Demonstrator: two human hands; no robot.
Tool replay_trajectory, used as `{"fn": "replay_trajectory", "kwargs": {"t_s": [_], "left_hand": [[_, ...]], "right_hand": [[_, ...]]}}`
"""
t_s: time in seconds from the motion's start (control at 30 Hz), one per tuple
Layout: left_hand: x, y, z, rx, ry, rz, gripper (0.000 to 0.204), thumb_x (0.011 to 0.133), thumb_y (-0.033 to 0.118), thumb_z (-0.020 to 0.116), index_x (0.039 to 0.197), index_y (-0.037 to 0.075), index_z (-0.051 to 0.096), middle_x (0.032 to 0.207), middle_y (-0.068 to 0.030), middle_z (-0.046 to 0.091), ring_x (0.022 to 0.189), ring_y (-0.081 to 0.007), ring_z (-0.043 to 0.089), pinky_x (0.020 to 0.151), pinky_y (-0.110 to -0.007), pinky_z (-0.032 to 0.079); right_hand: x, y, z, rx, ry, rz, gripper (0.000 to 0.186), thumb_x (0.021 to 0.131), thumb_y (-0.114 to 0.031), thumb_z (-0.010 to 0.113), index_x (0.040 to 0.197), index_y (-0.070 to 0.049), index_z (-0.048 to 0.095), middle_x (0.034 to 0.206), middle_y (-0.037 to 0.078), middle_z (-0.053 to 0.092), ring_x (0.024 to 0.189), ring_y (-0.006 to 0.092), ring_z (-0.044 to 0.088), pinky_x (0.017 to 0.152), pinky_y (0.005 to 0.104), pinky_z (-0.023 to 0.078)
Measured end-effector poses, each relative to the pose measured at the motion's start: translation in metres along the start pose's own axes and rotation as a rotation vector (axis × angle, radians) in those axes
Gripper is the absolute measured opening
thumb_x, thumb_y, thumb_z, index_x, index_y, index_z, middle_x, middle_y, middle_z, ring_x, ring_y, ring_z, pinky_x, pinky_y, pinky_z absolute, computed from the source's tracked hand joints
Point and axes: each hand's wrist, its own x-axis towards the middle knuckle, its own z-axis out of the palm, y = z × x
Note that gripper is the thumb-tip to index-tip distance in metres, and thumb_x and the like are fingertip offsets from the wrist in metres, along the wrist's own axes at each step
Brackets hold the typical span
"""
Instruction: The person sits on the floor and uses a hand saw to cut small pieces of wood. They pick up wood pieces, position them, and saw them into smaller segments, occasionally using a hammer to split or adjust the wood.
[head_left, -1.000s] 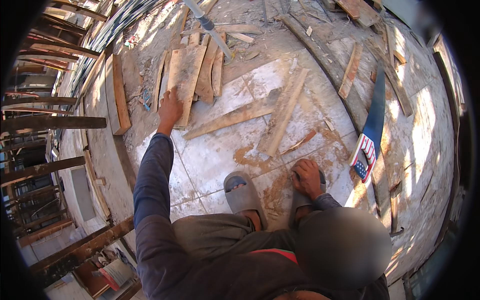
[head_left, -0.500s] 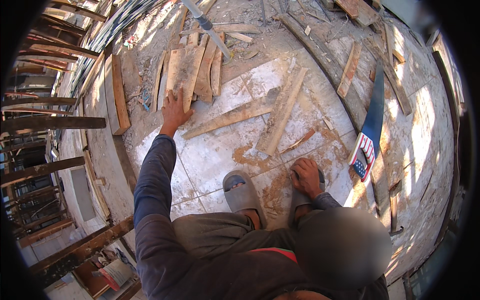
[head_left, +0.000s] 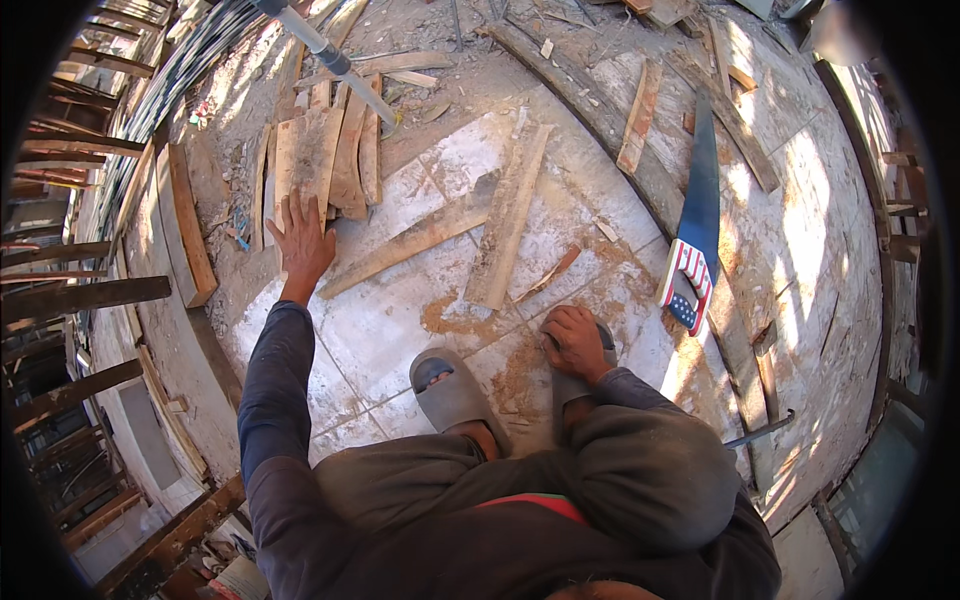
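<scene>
My left hand (head_left: 305, 243) reaches forward with its fingers spread flat over the near end of a short wooden board (head_left: 298, 165). That board lies in a small stack with other rough pieces of wood (head_left: 350, 160). My right hand (head_left: 573, 342) rests low over the front of my right sandal (head_left: 607, 350), its fingers curled down and no object visible in them. Between the hands, a wide plank (head_left: 508, 220) lies across a longer narrow one (head_left: 420, 243) on the dusty tiles. To the right lies a handsaw (head_left: 697, 215) with a blue blade and a red, white and blue handle.
A long dark beam (head_left: 585, 120) runs along the floor beneath the saw. A metal bar with a hooked end (head_left: 762, 430) lies by my right knee. A grey metal pole (head_left: 335, 60) stands beyond the stack. Several timbers (head_left: 75, 295) jut in from the left.
My view has shifted, so most of the floor and both hands appear farther left. The left hand stays on the board's end, and the right hand stays by the sandal. More of the hooked bar shows.
</scene>
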Motion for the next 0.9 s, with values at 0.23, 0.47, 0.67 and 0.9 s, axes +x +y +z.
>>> {"fn": "replay_trajectory", "kwargs": {"t_s": [0.23,0.47,0.67,0.9], "left_hand": [[-0.022,0.114,-0.007,-0.643,-0.071,0.312,0.072,0.088,0.036,0.071,0.145,0.002,0.043,0.128,-0.0185,0.053,0.112,-0.0371,0.057,0.091,-0.045,0.05],[-0.063,0.251,-0.032,-0.526,-0.355,0.396,0.114,0.076,0.052,0.08,0.161,0.011,0.015,0.141,-0.0365,0.035,0.116,-0.0515,0.053,0.088,-0.055,0.054],[-0.036,0.229,-0.018,-0.728,-0.288,0.283,0.112,0.068,0.031,0.078,0.159,0.01,0.016,0.125,-0.0286,0.046,0.106,-0.0451,0.054,0.086,-0.057,0.049],[-0.057,0.11,-0.024,-0.84,-0.122,0.271,0.098,0.062,0.019,0.073,0.15,0.009,0.033,0.116,-0.0208,0.049,0.103,-0.0425,0.056,0.086,-0.049,0.051]], "right_hand": [[-0.001,0.002,0.001,-0.013,-0.005,0.003,0.018,0.072,-0.011,0.072,0.089,-0.008,0.066,0.097,0.007,0.063,0.104,0.0267,0.059,0.093,0.041,0.043],[-0.003,0.003,0.004,-0.017,-0.01,0.002,0.022,0.068,-0.008,0.075,0.089,-0.009,0.068,0.097,0.007,0.065,0.104,0.0269,0.061,0.095,0.0438,0.042],[-0.002,0.002,0.004,-0.012,-0.014,0.005,0.021,0.069,-0.009,0.075,0.089,-0.009,0.068,0.097,0.005,0.065,0.104,0.0262,0.061,0.095,0.0437,0.042],[-0.003,0.002,0.001,-0.017,0.014,-0.026,0.018,0.071,-0.011,0.072,0.087,-0.008,0.065,0.094,0.008,0.06,0.101,0.0265,0.059,0.088,0.0412,0.043]]}}
